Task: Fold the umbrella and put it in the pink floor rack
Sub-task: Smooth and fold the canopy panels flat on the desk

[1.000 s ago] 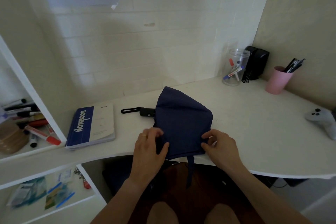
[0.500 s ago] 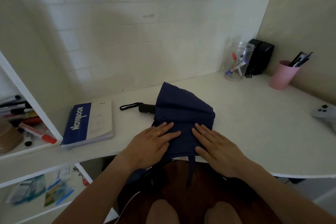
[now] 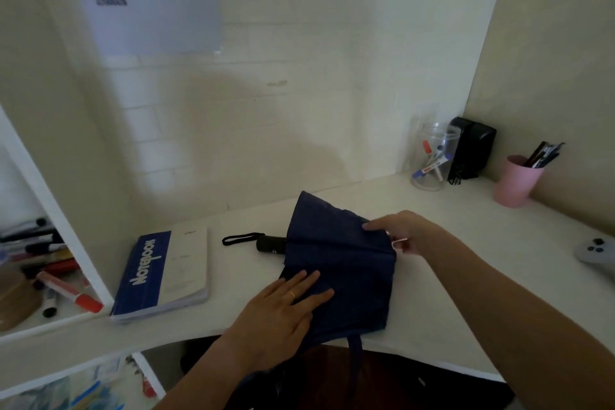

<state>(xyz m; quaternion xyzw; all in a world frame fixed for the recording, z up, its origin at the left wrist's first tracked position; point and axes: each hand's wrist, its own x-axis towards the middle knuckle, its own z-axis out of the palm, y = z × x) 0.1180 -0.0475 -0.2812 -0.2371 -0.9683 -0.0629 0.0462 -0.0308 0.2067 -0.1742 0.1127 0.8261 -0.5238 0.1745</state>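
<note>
A collapsed navy blue umbrella (image 3: 342, 263) lies on the white desk (image 3: 466, 293), its canopy loose and flattened. Its black handle (image 3: 270, 244) with a wrist loop points left. A strap hangs over the desk's front edge. My left hand (image 3: 283, 306) lies flat on the near left part of the canopy, fingers spread. My right hand (image 3: 404, 231) pinches the canopy's far right edge between thumb and fingers. No pink floor rack is in view.
A blue and white notebook (image 3: 164, 271) lies left of the umbrella. A shelf unit with markers (image 3: 50, 263) stands at far left. A clear jar (image 3: 432, 156), black box (image 3: 471, 146), pink pen cup (image 3: 517, 181) and grey game controller (image 3: 597, 253) sit on the right.
My right hand has left the near canopy and moved up to grip its far right edge. My left hand stays flat on the fabric. The camera has tilted upward.
</note>
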